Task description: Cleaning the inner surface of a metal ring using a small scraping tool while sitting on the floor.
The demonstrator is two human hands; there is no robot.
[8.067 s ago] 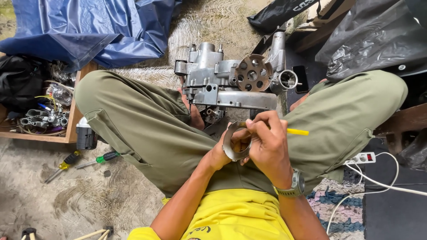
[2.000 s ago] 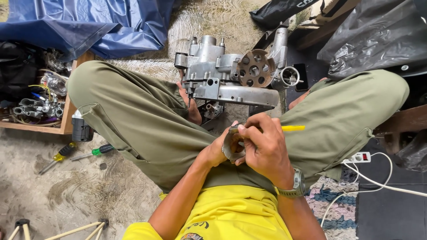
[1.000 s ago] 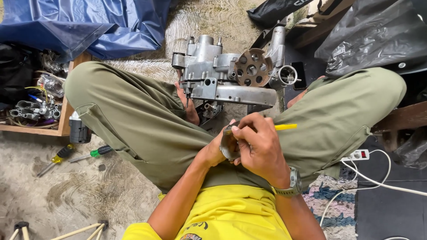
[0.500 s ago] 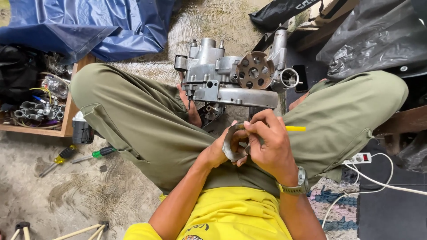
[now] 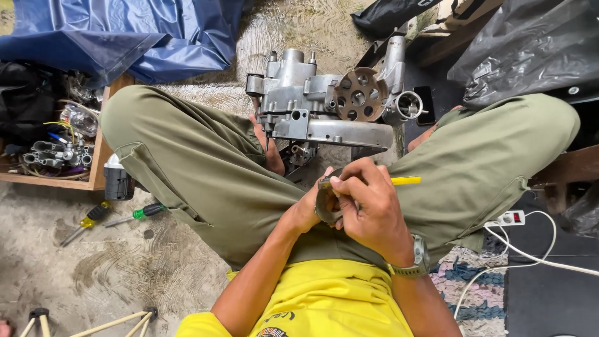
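Wooden tray [image 5: 97,178]: metal parts [image 5: 57,155], wires.

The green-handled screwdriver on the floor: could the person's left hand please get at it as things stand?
Probably not right away. The left hand is closed around a metal ring, and the screwdriver lies on the floor beyond the left thigh, so the ring would need setting down first.

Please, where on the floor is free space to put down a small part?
Bare floor lies below the two screwdrivers, left of the left leg. Crowded: the wooden tray, and around the engine casing between the knees.
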